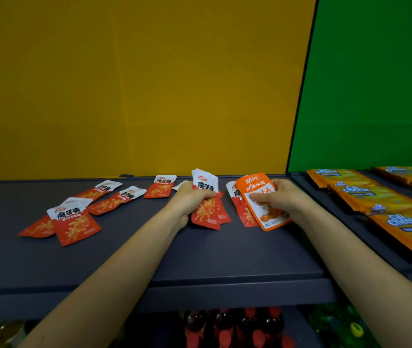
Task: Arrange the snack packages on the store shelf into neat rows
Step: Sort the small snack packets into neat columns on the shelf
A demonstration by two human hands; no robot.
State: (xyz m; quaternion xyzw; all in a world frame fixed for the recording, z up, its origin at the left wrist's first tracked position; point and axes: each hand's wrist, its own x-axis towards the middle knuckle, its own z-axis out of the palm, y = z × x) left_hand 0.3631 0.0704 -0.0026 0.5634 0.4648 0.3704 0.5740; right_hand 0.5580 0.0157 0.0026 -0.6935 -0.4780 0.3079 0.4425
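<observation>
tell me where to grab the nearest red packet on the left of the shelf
Pinch the nearest red packet by its left edge, coming from the left: it lies flat on the shelf, but that edge rests on a second packet, so it is likely lifted enough to get fingers under.

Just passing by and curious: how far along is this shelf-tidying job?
Early days. Done: only the yellow Cal Cheese packs at the right lie in rows. In hand: the left hand grips a bunch of red-and-white foil pouches; the right hand holds an orange foil pouch over a red one. Left: several loose red-and-white pouches lie scattered on the dark grey shelf.
</observation>
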